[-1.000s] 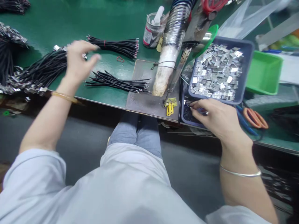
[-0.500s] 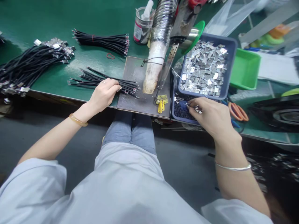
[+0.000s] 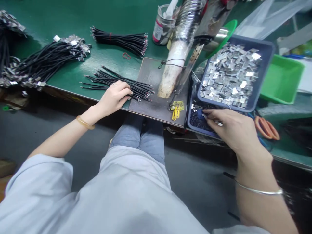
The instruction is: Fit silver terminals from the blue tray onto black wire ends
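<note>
My left hand (image 3: pixel 117 97) rests against a loose bunch of black cables (image 3: pixel 126 79) with stripped ends, its fingers bent and closed together. A small whitish spot shows at those fingertips, and whether a cable is between them is hidden. Over the lower dark blue tray (image 3: pixel 195 125) of small dark bits, my right hand (image 3: pixel 235 130) pinches a small shiny metal piece (image 3: pixel 203 115) between thumb and forefinger. Just above it stands a blue-grey bin (image 3: pixel 265 68) full of flat silver metal connectors (image 3: pixel 231 76).
A wrapped duct (image 3: pixel 174 65) slants down over a brown board (image 3: pixel 148 107) holding a yellow cutter (image 3: pixel 175 112). Tied cables (image 3: pixel 122 39), finished-looking cable bundles (image 3: pixel 53 60), a jar (image 3: pixel 162 27), a green tray (image 3: pixel 282 78) and orange-handled scissors (image 3: pixel 266 127) lie around.
The view has swung left, so the bench things appear further right. Both hands stay at about the same places, left at the cables and right over the lower tray.
</note>
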Motion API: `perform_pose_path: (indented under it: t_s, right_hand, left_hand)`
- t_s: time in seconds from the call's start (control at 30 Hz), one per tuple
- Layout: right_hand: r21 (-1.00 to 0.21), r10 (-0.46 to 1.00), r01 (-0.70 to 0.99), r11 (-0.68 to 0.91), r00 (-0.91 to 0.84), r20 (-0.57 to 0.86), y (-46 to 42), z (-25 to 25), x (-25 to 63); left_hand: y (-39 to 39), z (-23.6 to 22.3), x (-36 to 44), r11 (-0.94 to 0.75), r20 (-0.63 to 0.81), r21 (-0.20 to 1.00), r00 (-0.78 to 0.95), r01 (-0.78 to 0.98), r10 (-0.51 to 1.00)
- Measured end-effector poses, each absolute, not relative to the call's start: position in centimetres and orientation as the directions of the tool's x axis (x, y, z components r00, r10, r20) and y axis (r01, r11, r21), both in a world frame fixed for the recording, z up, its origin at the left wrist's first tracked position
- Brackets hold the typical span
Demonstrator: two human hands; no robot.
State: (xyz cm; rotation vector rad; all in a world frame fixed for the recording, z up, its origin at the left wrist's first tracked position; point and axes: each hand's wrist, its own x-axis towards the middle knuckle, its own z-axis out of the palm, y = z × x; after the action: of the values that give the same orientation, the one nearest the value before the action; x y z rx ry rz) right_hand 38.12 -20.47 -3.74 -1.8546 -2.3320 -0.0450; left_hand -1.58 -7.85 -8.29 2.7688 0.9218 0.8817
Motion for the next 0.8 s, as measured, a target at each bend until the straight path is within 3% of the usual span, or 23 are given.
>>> perform_pose_path:
  t_s: [0.1, 0.23, 0.37, 0.47, 0.53, 0.67, 0.8]
  right_hand:
    - [-0.013, 0.950, 0.966, 0.259, -0.253, 0.184, -20.0, -4.0, 38.1]
    - [0.035, 0.923, 0.968, 0.247, -0.246, 0.296, -19.4, -4.1, 37.4]
    - [-0.075, 0.891, 0.975, 0.210, -0.160, 0.425, -19.5, -3.7, 36.3]
    - [-0.199, 0.859, 0.963, 0.180, -0.056, 0.508, -20.2, -2.8, 35.5]
    - [-0.302, 0.812, 0.937, 0.175, 0.036, 0.583, -20.8, -2.1, 34.5]
    - [-0.465, 0.670, 0.862, 0.203, 0.224, 0.708, -22.3, -1.1, 31.2]
    - [-0.482, 0.604, 0.849, 0.216, 0.271, 0.749, -23.5, -1.7, 27.2]
  left_hand:
    - [-7.8, -8.2, -1.4, -0.780, 0.537, 0.314, 0.577, 0.541, 0.616]
    - [-7.4, -6.2, -1.2, -0.717, 0.685, 0.367, 0.350, 0.592, 0.639]
    - [-6.5, -3.4, -1.0, -0.700, 0.849, 0.330, 0.124, 0.633, 0.513]
    - [-7.0, -1.7, -0.6, -0.691, 0.876, 0.320, 0.076, 0.648, 0.476]
    - [-8.8, -1.0, 0.2, -0.677, 0.831, 0.376, 0.093, 0.633, 0.549]
    - [-14.8, -0.9, 3.1, -0.599, 0.610, 0.665, 0.139, 0.446, 0.780]
    - [-18.7, -3.0, 6.5, -0.272, 0.253, 0.960, 0.210, 0.063, 0.944]
